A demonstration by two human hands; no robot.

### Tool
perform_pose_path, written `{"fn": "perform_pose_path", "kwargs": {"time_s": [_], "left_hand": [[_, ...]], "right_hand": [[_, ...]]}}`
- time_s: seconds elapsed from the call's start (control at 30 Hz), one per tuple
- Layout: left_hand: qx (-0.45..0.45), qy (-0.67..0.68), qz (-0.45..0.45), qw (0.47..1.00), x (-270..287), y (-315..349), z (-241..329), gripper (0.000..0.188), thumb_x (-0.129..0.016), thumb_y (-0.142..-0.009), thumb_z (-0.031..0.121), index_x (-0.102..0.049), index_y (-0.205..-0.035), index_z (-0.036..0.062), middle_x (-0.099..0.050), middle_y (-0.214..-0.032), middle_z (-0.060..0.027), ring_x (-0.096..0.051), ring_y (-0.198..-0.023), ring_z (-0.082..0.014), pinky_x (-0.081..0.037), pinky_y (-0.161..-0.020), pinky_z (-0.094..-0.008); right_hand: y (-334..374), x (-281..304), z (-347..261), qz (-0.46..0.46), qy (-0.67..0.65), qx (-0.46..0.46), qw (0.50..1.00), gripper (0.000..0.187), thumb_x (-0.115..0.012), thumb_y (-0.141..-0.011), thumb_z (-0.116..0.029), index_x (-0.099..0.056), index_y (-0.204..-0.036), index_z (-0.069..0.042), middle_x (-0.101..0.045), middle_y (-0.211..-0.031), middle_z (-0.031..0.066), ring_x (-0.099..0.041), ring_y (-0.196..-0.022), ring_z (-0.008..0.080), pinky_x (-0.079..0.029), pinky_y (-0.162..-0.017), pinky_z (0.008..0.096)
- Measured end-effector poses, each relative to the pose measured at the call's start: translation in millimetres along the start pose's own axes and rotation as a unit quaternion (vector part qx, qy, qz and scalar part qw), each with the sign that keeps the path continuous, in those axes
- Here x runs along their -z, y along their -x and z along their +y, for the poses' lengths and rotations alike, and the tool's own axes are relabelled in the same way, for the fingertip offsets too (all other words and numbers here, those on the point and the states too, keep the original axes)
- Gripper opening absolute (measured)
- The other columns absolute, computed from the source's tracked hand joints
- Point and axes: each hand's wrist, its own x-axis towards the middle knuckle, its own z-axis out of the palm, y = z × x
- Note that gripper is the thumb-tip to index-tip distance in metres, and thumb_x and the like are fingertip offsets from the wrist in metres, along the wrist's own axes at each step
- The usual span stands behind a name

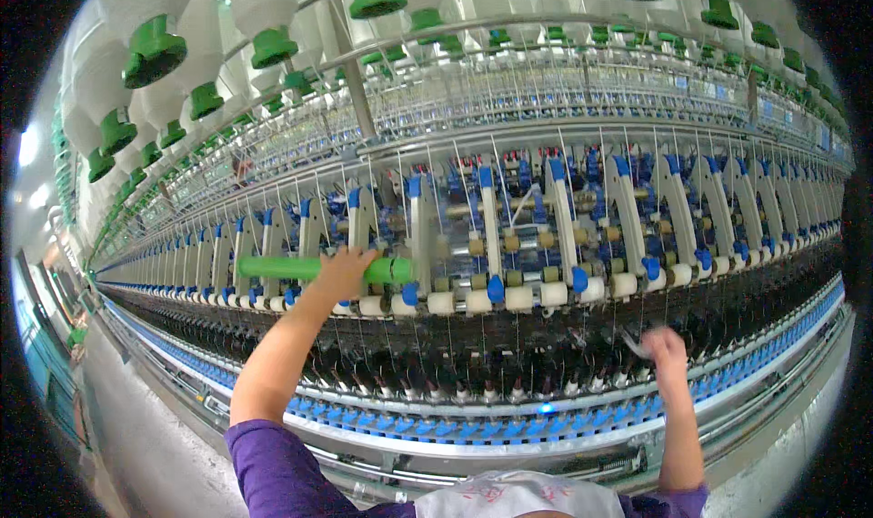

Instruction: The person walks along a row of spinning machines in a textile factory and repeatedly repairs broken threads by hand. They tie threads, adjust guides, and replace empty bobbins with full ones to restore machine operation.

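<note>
My left hand (348, 274) is closed round a long bright green tube (282, 267). The tube lies level in front of the drafting arms of a spinning machine, just above its row of white rollers (554, 294). My right hand (666, 350) is lower and further right, in front of the dark spindle area, with its fingers closed. From it sticks out a thin, pale grey piece (634, 343), smeared by motion, whose kind I cannot make out.
White yarn bobbins on green holders (156, 50) hang overhead. Pale machine arms with blue caps (558, 200) stand in a row. A blue-toothed rail (427, 424) runs along the machine below my hands. A pale floor aisle (155, 427) extends at the left.
</note>
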Motion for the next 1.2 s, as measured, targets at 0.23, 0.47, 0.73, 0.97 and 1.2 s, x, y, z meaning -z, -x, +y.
{"fn": "perform_pose_path", "kwargs": {"time_s": [0.23,0.47,0.73,0.97,1.2], "left_hand": [[-0.041,0.095,0.029,0.994,28,15,22,0.064,-0.058,-0.074,0.004,-0.035,-0.131,0.0195,-0.04,-0.129,-0.0134,-0.038,-0.12,-0.0356,-0.029,-0.092,-0.0668],[-0.365,0.155,0.248,0.884,134,72,135,0.044,-0.055,-0.076,0.011,-0.048,-0.119,0.0048,-0.057,-0.093,-0.0161,-0.056,-0.087,-0.0343,-0.046,-0.076,-0.0449],[-0.485,0.144,0.312,0.804,208,153,152,0.04,-0.066,-0.073,0.012,-0.056,-0.11,0.0038,-0.056,-0.088,-0.0076,-0.056,-0.081,-0.0237,-0.046,-0.08,-0.0366],[-0.254,0.153,0.663,0.687,275,122,105,0.046,-0.068,-0.069,0.012,-0.053,-0.111,0.0019,-0.057,-0.105,-0.0128,-0.054,-0.097,-0.0285,-0.04,-0.088,-0.0401],[-0.353,0.638,0.452,0.514,371,58,146,0.037,-0.06,-0.084,0.03,-0.054,-0.109,0.0031,-0.058,-0.106,-0.0105,-0.054,-0.104,-0.0222,-0.04,-0.093,-0.038]], "right_hand": [[198,114,209,0.05,0.079,-0.482,0.871,0.021,-0.052,-0.088,-0.028,-0.055,-0.099,-0.01,-0.055,-0.082,0.0037,-0.055,-0.076,0.014,-0.046,-0.065,0.0289],[134,30,157,-0.084,0.122,-0.334,0.931,0.023,-0.052,-0.088,-0.029,-0.056,-0.099,-0.009,-0.057,-0.083,0.005,-0.056,-0.076,0.0149,-0.046,-0.065,0.0294],[92,-43,99,-0.181,0.117,-0.209,0.954,0.025,-0.053,-0.087,-0.031,-0.058,-0.099,-0.008,-0.059,-0.085,0.0064,-0.057,-0.077,0.0159,-0.046,-0.065,0.0301],[100,-39,105,-0.204,0.146,-0.225,0.942,0.027,-0.053,-0.087,-0.032,-0.059,-0.099,-0.008,-0.06,-0.086,0.0078,-0.058,-0.077,0.0168,-0.047,-0.065,0.0306],[135,4,153,-0.212,0.216,-0.316,0.899,0.029,-0.053,-0.087,-0.033,-0.061,-0.099,-0.007,-0.062,-0.087,0.0091,-0.059,-0.077,0.0177,-0.047,-0.065,0.0312]]}}
